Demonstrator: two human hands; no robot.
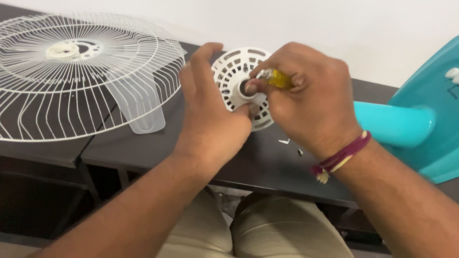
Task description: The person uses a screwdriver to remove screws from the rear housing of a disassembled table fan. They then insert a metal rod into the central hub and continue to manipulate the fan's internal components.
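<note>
- Left hand (207, 113) braces the white fan hub (236, 84) from its left side, fingers wrapped on the rim.
- Right hand (306, 101) fingers pinch a yellow screwdriver (276, 79), pointing left into the hub's centre.
- Wire fan guard (50, 72) lies well apart, leftward.

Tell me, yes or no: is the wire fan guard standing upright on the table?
No, the white wire fan guard lies flat on the dark table, left of both hands.

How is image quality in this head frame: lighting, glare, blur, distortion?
Head view: even, soft light with faint shadows; mild sheen on the turquoise plastic fan base; the white wire fan grille bows near the left edge, wide-angle distortion; the right hand on the yellow-handled screwdriver and the left hand look sharp.
</note>
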